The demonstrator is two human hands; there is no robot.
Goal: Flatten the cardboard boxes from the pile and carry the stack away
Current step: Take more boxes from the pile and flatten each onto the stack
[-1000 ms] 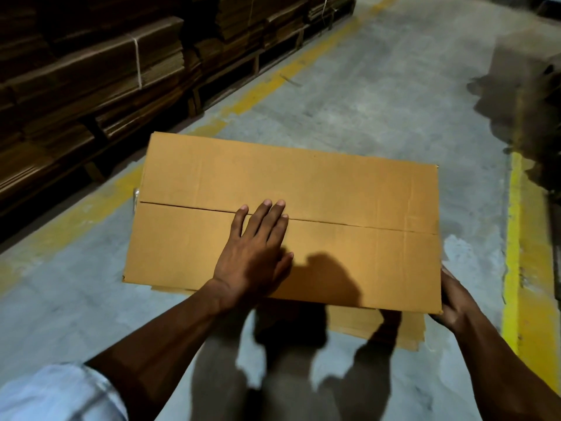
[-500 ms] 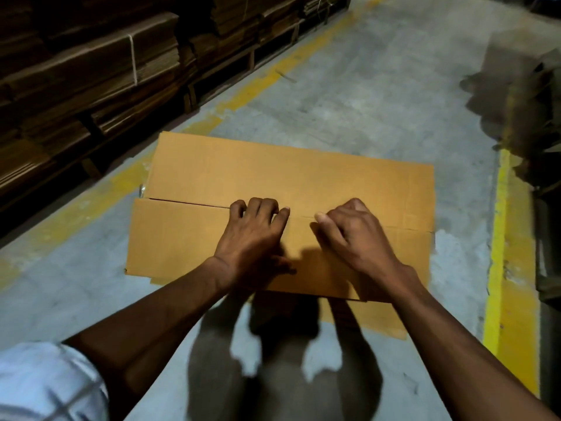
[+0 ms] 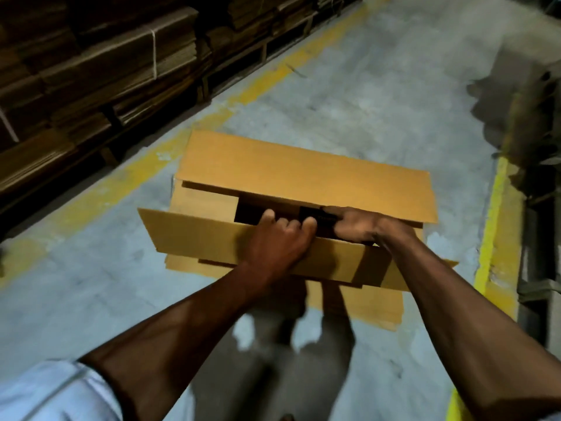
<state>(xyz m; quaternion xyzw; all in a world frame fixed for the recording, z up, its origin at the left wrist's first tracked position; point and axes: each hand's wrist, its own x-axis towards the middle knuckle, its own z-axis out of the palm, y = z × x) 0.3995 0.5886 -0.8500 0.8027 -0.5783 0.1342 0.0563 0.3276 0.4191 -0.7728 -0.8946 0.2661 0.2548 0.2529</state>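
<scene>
Gripping the near flap (image 3: 194, 235) of the unmarked cardboard box (image 3: 303, 174), your left hand (image 3: 274, 238) and right hand (image 3: 358, 226) curl over its edge.

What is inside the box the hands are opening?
Only darkness shows through the gap between the flaps of the cardboard box. The left hand and right hand curl over the near flap's edge there. Whatever may lie deeper stays hidden by flaps and hands.
</scene>
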